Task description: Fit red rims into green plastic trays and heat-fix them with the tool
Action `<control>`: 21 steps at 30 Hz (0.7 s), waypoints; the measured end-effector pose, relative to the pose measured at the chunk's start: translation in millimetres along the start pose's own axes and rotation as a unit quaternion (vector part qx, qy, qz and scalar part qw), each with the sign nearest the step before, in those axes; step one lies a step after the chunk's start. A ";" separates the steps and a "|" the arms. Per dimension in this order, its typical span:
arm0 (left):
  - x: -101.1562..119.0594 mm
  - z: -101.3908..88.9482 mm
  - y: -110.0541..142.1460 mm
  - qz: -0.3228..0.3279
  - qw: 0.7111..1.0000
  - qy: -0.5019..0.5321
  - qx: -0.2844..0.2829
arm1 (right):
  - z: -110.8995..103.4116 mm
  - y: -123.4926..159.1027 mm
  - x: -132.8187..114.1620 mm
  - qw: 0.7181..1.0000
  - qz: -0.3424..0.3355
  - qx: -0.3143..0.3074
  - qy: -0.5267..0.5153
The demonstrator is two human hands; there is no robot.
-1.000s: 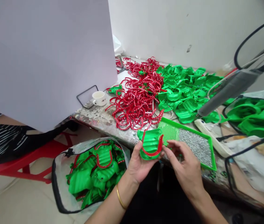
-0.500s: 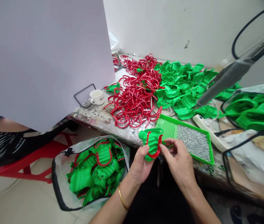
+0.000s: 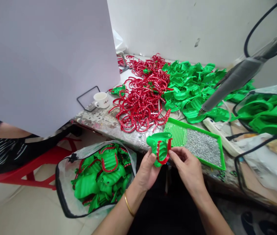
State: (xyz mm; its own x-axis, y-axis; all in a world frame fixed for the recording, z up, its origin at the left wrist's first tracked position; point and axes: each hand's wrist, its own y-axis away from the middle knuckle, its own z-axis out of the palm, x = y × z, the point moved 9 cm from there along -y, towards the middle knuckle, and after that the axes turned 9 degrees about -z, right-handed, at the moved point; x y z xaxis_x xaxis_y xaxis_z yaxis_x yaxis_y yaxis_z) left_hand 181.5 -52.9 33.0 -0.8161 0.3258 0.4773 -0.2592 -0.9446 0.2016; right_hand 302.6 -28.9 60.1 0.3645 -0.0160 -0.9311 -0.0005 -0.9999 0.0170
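Left grip [image 3: 148, 172] and right grip [image 3: 189, 168] nearly meet, fingers [image 3: 182, 151] bent, forearms [image 3: 209, 207] angled inward.

Holding a ridged green plastic piece [image 3: 155, 140] bearing a U-shaped red plastic strip [image 3: 162, 162] in the bare left hand [image 3: 148, 173], pinching its edge with the bare right hand [image 3: 188, 166], working beside a shallow perforated green plastic tray [image 3: 175, 133].

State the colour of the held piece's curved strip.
The strip is mainly red, best in the head view.
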 end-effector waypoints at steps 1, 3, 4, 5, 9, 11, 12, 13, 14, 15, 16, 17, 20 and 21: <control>-1.3 -2.6 0.2 -0.005 1.000 0.002 0.006 | -2.0 -0.5 0.9 1.000 0.000 0.005 -0.001; -4.2 -6.1 0.4 -0.014 1.000 0.010 0.013 | -4.3 -1.5 2.2 1.000 0.000 0.008 -0.002; -5.0 -6.6 0.4 -0.016 1.000 0.014 0.013 | -4.9 -1.8 2.4 1.000 -0.002 0.008 -0.001; -5.4 -6.2 0.4 -0.017 1.000 0.016 0.011 | -5.4 -2.1 2.2 1.000 -0.003 0.007 -0.001; -3.6 -2.1 0.1 -0.013 1.000 0.014 -0.003 | -7.0 -1.2 -0.3 1.000 -0.004 0.010 -0.011; -3.8 -3.5 0.0 -0.020 1.000 0.018 0.005 | -7.9 0.0 -2.4 1.000 -0.006 0.014 -0.019; -4.6 -5.5 0.0 -0.025 0.999 0.022 0.013 | -7.9 0.6 -3.5 1.000 -0.008 0.014 -0.023; -5.5 -7.9 0.1 -0.029 0.999 0.027 0.023 | -7.5 1.1 -4.1 1.000 -0.009 0.013 -0.025; -6.6 -10.1 0.3 -0.033 0.999 0.029 0.030 | -6.9 1.4 -4.4 1.000 -0.009 0.012 -0.026; -7.6 -11.4 0.4 -0.034 0.998 0.030 0.034 | -6.1 1.5 -4.2 1.000 -0.009 0.009 -0.024; -8.2 -11.6 0.5 -0.033 0.998 0.030 0.032 | -5.4 1.3 -3.9 1.000 -0.009 0.008 -0.020; -8.3 -10.8 0.5 -0.030 0.999 0.028 0.027 | -4.7 1.0 -3.5 1.000 -0.009 0.006 -0.017; -7.4 -5.2 0.6 -0.016 1.000 0.024 0.003 | -3.6 -0.3 -2.1 1.000 -0.013 0.003 -0.009; -6.8 -3.4 0.8 -0.012 1.000 0.022 -0.003 | -3.4 -0.6 -1.7 1.000 -0.013 0.002 -0.007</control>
State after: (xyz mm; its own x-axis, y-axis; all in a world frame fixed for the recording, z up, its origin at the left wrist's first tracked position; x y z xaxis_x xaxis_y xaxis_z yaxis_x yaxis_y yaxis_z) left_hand 185.1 -56.0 27.0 -0.8320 0.3462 0.4335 -0.2816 -0.9368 0.2077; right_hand 305.2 -28.2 62.9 0.3512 0.0106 -0.9363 0.0045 -0.9999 -0.0096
